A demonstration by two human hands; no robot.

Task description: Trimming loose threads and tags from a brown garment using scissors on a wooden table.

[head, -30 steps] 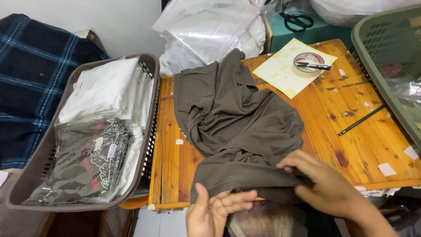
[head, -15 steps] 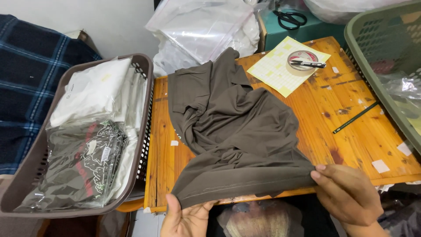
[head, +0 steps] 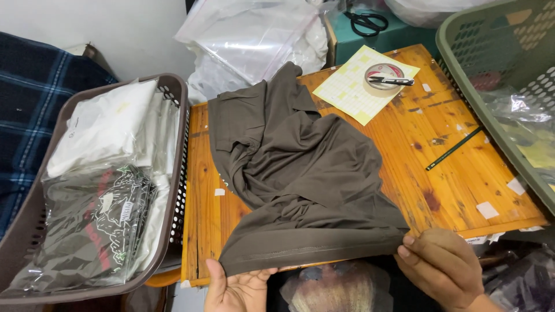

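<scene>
A brown-grey garment (head: pixel 289 167) lies crumpled on a small orange wooden table (head: pixel 457 173), its hem stretched straight along the near edge. My left hand (head: pixel 237 289) grips the hem's left corner from below, thumb on top. At the hem's right corner, my right hand (head: pixel 442 268) pinches the cloth with its fingers curled. The upper part of the garment, with a sleeve, reaches toward the back of the table.
A brown basket (head: pixel 173 110) with bagged folded clothes stands at the left. A green basket (head: pixel 491 86) stands at the right. On the table lie a yellow paper (head: pixel 352 92), a tape roll (head: pixel 384 79) with a pen, and a pencil (head: pixel 454 148). Plastic bags (head: pixel 254 34) and scissors (head: pixel 367 22) lie behind.
Both hands have pulled apart along the hem, spreading it flat and straight at the table's near edge. The garment's lower part has smoothed out.
</scene>
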